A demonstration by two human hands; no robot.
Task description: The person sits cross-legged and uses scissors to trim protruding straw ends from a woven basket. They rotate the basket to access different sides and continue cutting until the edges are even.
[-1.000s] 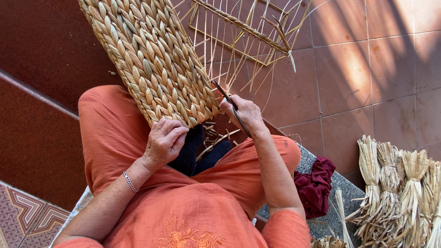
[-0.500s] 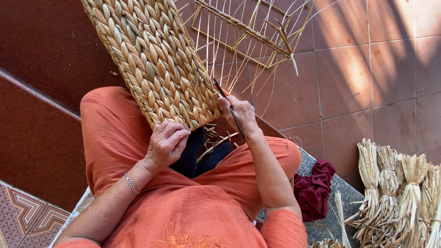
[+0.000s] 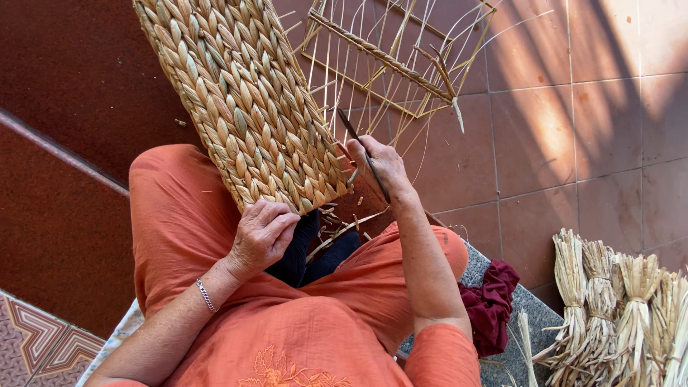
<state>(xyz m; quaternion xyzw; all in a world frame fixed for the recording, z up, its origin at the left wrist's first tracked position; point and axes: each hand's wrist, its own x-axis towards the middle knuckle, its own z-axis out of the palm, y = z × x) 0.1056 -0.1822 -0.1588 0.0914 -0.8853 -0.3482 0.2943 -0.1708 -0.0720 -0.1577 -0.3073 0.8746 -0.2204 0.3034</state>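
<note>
My left hand grips woven basket edge; right hand holds thin dark tool; straw bundles, maroon cloth beside knee.

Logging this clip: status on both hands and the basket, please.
Left hand grips the woven basket at its lower edge. Right hand holds a thin dark tool against the weave. Bare frame spokes beyond; straw bundles lie apart, nothing blocking.
</note>
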